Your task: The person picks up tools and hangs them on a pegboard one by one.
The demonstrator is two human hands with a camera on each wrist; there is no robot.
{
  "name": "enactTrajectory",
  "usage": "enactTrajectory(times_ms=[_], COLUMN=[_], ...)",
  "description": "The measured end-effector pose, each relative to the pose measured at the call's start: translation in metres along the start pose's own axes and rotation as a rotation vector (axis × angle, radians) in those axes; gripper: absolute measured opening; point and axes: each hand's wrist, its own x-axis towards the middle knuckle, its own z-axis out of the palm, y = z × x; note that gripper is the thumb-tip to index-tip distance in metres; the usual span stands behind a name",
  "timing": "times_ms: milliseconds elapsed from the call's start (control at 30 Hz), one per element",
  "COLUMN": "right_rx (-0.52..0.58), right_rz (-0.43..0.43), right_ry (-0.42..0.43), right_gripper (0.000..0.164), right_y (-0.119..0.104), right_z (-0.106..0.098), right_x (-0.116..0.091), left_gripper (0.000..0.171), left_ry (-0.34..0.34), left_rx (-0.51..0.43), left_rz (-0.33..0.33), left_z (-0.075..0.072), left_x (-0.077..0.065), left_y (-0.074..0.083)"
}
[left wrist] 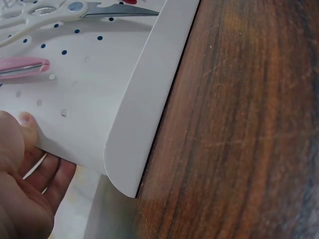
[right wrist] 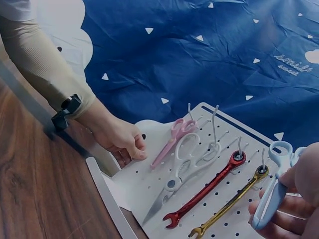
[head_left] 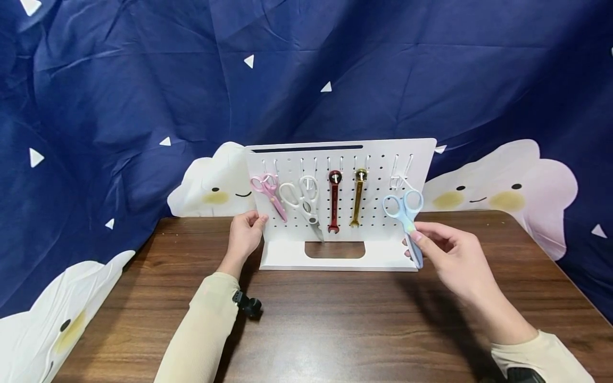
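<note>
A white pegboard stand [head_left: 378, 159] is upright on the brown wooden table [head_left: 335, 319]. Pink scissors [head_left: 270, 194], white scissors [head_left: 301, 199], a red wrench [head_left: 334, 199] and a gold wrench [head_left: 357, 197] hang from its hooks. My left hand [head_left: 245, 234] grips the board's left edge, thumb [left wrist: 25, 122] on the front face and fingers behind. My right hand [head_left: 433, 242] pinches light blue scissors [head_left: 404, 207] by the blades. Their handles point up in front of the board, just below an empty hook [head_left: 401, 170] at the right end.
Dark blue cloth with white triangles and cloud faces [head_left: 507, 186] hangs behind the table. The board's base plate [head_left: 287, 255] lies flat toward me with a slot cut in it. The table's right edge [head_left: 565, 282] runs diagonally.
</note>
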Motion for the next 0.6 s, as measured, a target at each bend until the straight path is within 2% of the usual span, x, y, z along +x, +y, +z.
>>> enactTrajectory(times_ms=[233,467,600], right_rx=[0.055,0.101,0.177], right_rz=[0.043,0.063,0.083], right_ry=[0.026,0.008,-0.013], right_gripper=[0.025,0.028,0.031], right_y=[0.005,0.013,0.019], right_z=[0.002,0.007,0.012], right_x=[0.003,0.009,0.015], left_gripper=[0.030,0.027,0.028], left_ry=[0.002,0.005,0.005], left_rx=[-0.003,-0.003,-0.003], left_rz=[0.006,0.009,0.016], left_z=[0.000,0.000,0.000], left_x=[0.000,0.001,0.000], left_y=[0.000,-0.001,0.000])
